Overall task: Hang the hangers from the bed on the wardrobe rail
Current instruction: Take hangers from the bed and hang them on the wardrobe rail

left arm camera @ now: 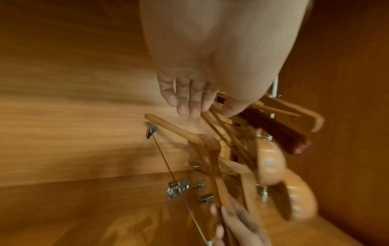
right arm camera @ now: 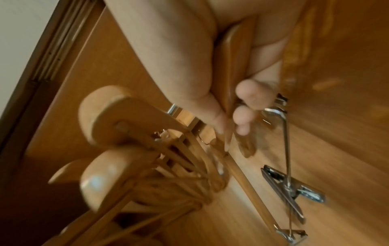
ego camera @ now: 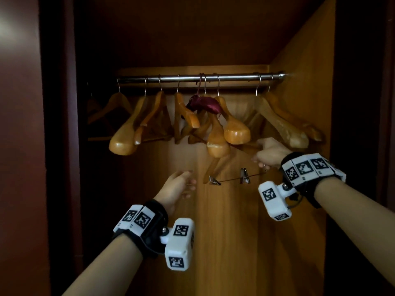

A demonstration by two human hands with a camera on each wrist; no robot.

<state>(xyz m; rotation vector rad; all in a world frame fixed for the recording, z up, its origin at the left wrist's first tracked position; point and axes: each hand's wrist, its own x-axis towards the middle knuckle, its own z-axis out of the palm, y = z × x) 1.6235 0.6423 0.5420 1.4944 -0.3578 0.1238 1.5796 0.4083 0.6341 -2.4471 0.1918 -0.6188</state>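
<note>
Inside the wardrobe a metal rail (ego camera: 201, 79) carries several wooden hangers (ego camera: 124, 133) and one dark red padded hanger (ego camera: 205, 103). Below that row my right hand (ego camera: 265, 159) grips one end of a wooden clip hanger (ego camera: 212, 167), whose wire bar holds two metal clips (ego camera: 244, 176). In the right wrist view my fingers (right arm camera: 246, 93) curl round the hanger's wooden arm (right arm camera: 231, 66), with the clips (right arm camera: 290, 188) hanging beneath. My left hand (ego camera: 188, 184) hovers by the hanger's left end, fingers (left arm camera: 185, 99) relaxed and holding nothing. The hanger's hook is hidden.
The wardrobe's right side wall (ego camera: 303, 60) stands close to my right hand, with two hangers (ego camera: 286, 124) just above it. A dark door frame (ego camera: 57, 124) borders the left. The back panel (ego camera: 224, 231) below the hangers is bare wood.
</note>
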